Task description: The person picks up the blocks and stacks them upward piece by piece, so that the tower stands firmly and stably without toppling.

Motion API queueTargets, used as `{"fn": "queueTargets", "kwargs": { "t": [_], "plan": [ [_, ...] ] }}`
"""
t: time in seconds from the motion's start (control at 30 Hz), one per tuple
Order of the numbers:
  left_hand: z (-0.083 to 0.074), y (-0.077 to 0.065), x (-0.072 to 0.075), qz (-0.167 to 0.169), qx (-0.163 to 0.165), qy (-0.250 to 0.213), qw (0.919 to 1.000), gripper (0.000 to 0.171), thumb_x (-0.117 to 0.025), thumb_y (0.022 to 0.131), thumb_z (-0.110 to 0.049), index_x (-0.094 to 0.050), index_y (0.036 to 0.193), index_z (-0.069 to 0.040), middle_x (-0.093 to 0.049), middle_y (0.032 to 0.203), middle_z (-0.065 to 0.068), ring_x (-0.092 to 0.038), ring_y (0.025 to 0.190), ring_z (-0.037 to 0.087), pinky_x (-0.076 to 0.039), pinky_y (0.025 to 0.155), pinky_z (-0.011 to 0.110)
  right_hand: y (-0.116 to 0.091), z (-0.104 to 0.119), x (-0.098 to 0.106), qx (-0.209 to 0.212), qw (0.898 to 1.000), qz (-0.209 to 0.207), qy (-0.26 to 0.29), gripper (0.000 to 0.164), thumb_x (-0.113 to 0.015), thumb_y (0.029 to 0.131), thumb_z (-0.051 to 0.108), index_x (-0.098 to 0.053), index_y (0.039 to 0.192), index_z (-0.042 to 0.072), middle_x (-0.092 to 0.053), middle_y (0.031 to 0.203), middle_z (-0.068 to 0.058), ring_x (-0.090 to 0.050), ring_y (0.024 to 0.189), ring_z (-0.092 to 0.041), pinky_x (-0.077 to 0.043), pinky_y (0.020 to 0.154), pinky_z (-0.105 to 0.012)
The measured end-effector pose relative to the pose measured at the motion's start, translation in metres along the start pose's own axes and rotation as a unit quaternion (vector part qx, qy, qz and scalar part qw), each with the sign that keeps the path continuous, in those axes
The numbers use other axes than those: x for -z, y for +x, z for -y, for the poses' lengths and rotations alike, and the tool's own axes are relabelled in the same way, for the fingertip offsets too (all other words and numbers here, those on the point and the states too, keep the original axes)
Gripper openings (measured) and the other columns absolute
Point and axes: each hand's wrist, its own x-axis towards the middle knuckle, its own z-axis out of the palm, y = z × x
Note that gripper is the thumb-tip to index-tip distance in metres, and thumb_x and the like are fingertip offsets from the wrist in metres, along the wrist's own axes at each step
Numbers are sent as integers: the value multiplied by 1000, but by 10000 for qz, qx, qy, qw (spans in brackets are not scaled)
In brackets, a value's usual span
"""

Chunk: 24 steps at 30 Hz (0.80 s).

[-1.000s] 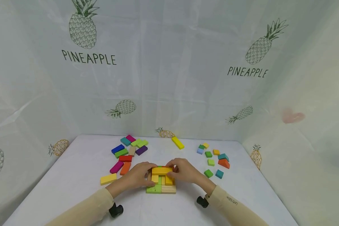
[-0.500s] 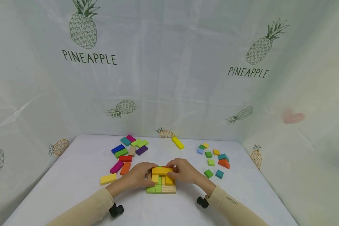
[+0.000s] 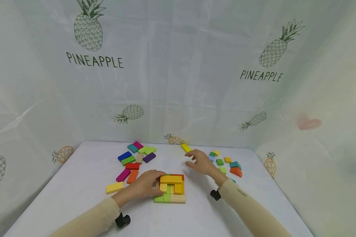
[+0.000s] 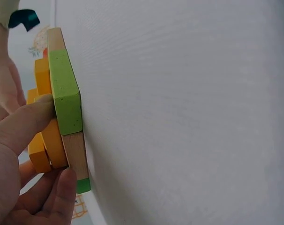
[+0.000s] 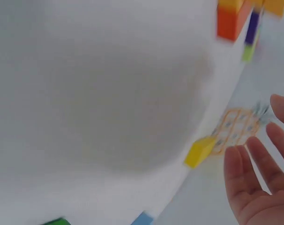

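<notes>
A low stack of wooden building blocks (image 3: 177, 198) sits near the middle of the table, with green, red and bare wood pieces below and yellow-orange ones on top. A long yellow block (image 3: 170, 179) lies across the stack's far part. My left hand (image 3: 142, 185) grips the stack's left side. In the left wrist view its thumb (image 4: 32, 117) lies by the light green block (image 4: 67, 93), its fingers at the far end. My right hand (image 3: 201, 161) is in the air, fingers parted and holding nothing, close to a lone yellow block (image 3: 185, 147) at the back.
Loose oblong blocks lie on the left, among them a red one (image 3: 132, 166) and a yellow one (image 3: 114, 187). Small cubes and triangular blocks, including an orange-red triangle (image 3: 236, 171), are on the right. A pineapple-print curtain (image 3: 178, 82) hangs behind the white table (image 3: 172, 223).
My right hand has left the stack and moved away and to the right, toward the lone yellow block. My left hand stays on the stack.
</notes>
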Motion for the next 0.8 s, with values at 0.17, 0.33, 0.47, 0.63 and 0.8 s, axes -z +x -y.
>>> {"fn": "queueTargets", "kwargs": {
  "t": [0.17,0.33,0.47,0.63,0.8],
  "plan": [
    [0,0,0,-8,-4,-2,10000,75,-92,83,-40,-61,148,-20,-67,132,-3,-58,114,16,-55,107,48,21,-22,0,-434,9989,-167,-60,41,-79,97,14,-68,135,0,-69,131,-19,-65,110,-39,-56,94,-48],
    [-3,0,0,-49,55,40,10000,74,-92,84,-38,-61,148,-20,-67,131,-3,-59,114,17,-56,106,47,34,-37,-5,-892,9956,-265,-91,45,-79,97,15,-67,138,1,-66,131,-19,-64,112,-37,-57,97,-50],
    [-5,0,0,-40,-37,13,10000,73,-91,85,-37,-61,148,-18,-67,133,0,-60,118,20,-55,107,49,42,-47,-11,-1356,9905,-225,-32,45,-79,97,18,-67,139,5,-65,133,-17,-64,114,-33,-57,100,-49],
    [-6,0,0,-47,-33,62,10000,73,-91,85,-37,-61,148,-18,-67,134,-1,-61,120,19,-55,107,48,47,-54,-17,-1559,9877,-150,-30,44,-79,98,17,-67,139,6,-64,135,-17,-64,115,-33,-56,103,-48],
    [-4,-3,2,-63,46,75,9999,73,-92,84,-36,-62,148,-18,-67,133,-1,-61,120,19,-56,107,48,51,-52,-21,-1728,9849,-64,-41,42,-75,99,12,-65,140,7,-65,135,-17,-64,116,-33,-56,105,-48]
  ]
}}
